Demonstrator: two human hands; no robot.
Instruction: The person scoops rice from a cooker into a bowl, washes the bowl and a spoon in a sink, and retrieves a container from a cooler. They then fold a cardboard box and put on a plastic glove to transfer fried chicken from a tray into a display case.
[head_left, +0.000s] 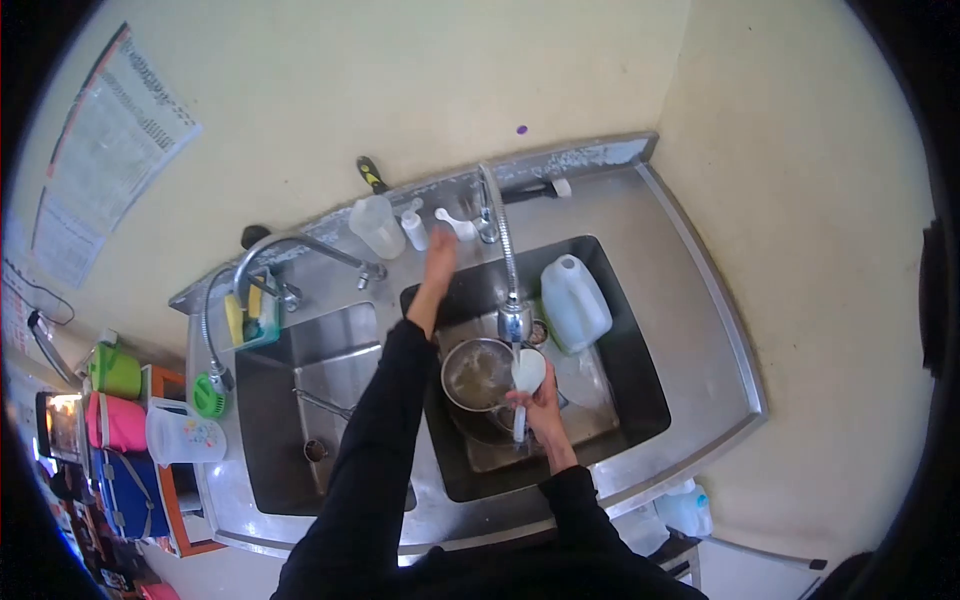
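Note:
In the right sink basin, my right hand (pixel 543 408) is closed on a small white cup (pixel 529 371) under the pull-down faucet (pixel 514 322). A narrow pale strip hangs below the cup, either a handle or running water; I cannot tell which. Just left of it, a metal pot (pixel 478 374) holds cloudy water. My left hand (pixel 440 260) reaches over the basin's back edge, its fingers smeared by motion. Close by on the ledge are a white scoop-shaped piece (pixel 456 224), a small white bottle (pixel 414 231) and a translucent jug (pixel 377 227).
A large plastic jug (pixel 576 304) stands in the right basin's far corner. The left basin (pixel 340 345) has its own curved faucet (pixel 300 240). A sponge holder (pixel 262 310) sits behind it. At the left are a clear pitcher (pixel 185 434) and a green strainer (pixel 209 396).

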